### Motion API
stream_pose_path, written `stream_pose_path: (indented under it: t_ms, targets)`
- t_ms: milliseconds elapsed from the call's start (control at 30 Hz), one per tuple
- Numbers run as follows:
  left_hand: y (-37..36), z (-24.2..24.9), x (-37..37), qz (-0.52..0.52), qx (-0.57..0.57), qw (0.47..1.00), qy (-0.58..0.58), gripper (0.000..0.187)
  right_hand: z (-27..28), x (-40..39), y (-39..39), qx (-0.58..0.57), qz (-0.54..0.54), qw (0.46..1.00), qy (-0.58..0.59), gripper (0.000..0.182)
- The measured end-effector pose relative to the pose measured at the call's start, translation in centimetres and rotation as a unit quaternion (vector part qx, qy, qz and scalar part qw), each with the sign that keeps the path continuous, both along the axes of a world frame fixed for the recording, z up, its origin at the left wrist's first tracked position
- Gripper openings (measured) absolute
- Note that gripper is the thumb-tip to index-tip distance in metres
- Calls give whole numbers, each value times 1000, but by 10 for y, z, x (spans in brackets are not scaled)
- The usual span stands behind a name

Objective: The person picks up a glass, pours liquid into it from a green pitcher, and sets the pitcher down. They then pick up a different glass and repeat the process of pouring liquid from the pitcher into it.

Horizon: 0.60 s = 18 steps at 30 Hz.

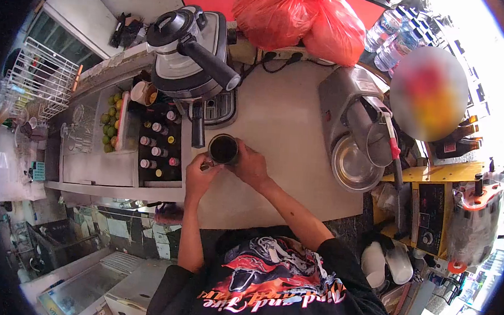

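A glass cup (223,150) filled with a dark liquid is between my two hands above the pale counter. My left hand (200,176) pinches its lower left side, where a handle seems to be. Around the right side of the cup curl the fingers of my right hand (250,165). Just beyond the cup stands an espresso machine (215,87); its black portafilter handle (198,126) points down toward my left hand. A jug with a black lid (168,30) rests on top of the machine.
To the right are a metal citrus press (346,99) and a steel bowl (357,166). Bottles in a black crate (160,143) and a tray of green fruit (111,121) sit at left. Red plastic bags (302,23) lie at the back. A yellow-framed sealing machine (431,212) stands far right.
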State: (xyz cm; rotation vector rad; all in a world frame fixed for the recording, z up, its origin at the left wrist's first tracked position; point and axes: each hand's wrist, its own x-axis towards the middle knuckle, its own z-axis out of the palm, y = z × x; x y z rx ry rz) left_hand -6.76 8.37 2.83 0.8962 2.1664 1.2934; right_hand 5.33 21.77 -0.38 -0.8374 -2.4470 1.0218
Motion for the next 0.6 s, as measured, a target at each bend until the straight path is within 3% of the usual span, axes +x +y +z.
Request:
stream_pose_path:
  t_ms: [367,467,600]
  targets:
    - [-14,-2,-20,51,-23,998,-16,37,-6,-28,-19,-12,-20,1000,11,75]
    - [-17,-7,-16,54,-7,998,-27,45,-6,-30,-22,-19,-25,999,13,76]
    - [-16,-18,4,92,43,993,-63,71,-8,-30,-27,-10,-34,999,19,75]
